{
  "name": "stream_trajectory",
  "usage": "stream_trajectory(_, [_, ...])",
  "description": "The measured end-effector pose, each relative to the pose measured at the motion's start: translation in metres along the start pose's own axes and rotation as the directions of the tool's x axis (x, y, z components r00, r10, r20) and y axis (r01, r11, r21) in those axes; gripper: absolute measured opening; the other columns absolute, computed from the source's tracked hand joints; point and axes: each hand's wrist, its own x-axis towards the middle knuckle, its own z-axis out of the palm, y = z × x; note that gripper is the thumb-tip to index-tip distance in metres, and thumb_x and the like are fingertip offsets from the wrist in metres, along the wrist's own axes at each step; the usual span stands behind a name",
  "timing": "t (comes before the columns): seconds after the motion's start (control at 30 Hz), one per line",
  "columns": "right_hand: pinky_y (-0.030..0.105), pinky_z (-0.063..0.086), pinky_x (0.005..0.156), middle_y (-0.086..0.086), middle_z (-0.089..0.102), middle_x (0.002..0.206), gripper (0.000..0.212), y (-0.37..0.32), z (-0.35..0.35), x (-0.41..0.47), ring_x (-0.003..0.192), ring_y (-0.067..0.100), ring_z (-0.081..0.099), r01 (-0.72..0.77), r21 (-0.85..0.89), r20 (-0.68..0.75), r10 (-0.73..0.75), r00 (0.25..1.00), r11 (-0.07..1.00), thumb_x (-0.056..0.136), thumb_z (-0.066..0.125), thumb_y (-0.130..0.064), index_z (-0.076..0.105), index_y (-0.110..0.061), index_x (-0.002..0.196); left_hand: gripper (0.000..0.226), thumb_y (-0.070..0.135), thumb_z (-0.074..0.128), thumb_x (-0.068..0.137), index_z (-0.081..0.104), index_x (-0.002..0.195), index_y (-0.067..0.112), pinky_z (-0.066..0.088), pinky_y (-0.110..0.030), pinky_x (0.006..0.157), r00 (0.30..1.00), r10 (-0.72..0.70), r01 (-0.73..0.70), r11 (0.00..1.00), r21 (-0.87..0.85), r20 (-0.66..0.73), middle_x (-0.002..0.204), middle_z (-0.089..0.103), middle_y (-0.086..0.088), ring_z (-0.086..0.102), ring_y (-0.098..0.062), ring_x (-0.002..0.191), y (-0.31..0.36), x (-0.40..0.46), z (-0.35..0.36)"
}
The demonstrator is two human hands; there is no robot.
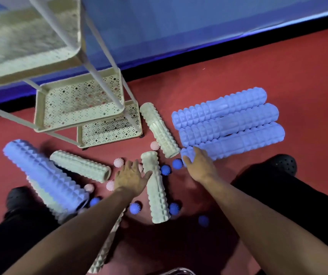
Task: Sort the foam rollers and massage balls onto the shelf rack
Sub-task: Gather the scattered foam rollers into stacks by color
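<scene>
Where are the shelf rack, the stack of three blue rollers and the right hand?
Shelf rack (79, 100): head view, perforated middle tray.
Blue rollers (228, 124): head view, middle roller's ridged side.
Right hand (198, 165): head view, back of hand.
</scene>
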Motion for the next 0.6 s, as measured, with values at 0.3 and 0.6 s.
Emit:
stream_trajectory(0.3, [0.041, 0.031, 0.117, 0.003, 0.038, 0.156, 0.062, -0.095, 0.043, -0.073, 0.142, 0.026, 0.037, 0.424, -0.492, 0.139, -0.412, 0.9, 0.76, 0.1, 0.045, -0.051, 0.034, -0.021, 0.153, 0.076, 0.068, 0.035, 0.095, 0.032, 0.153, 0.02, 0.034, -0.047, 0.112, 0.994, -0.075, 0.061, 0.985, -0.161, -0.084, 0.152, 0.04, -0.008, 0.04, -0.03, 0.138, -0.111, -0.057, 0.006])
stream_trajectory(0.6, [0.042, 0.019, 0.122, -0.001, 0.032, 0.16, 0.065, -0.173, 0.118, -0.106, 0.148, 0.024, 0.026, 0.54, -0.572, 0.276, -0.475, 0.835, 0.617, 0.1, 0.044, -0.052, 0.028, -0.024, 0.157, 0.076, 0.063, 0.055, 0.09, 0.04, 0.143, 0.011, 0.04, -0.05, 0.105, 0.898, -0.437, 0.374, 0.717, -0.588, 0.038, 0.143, 0.044, -0.02, 0.046, -0.041, 0.129, -0.227, -0.064, 0.028])
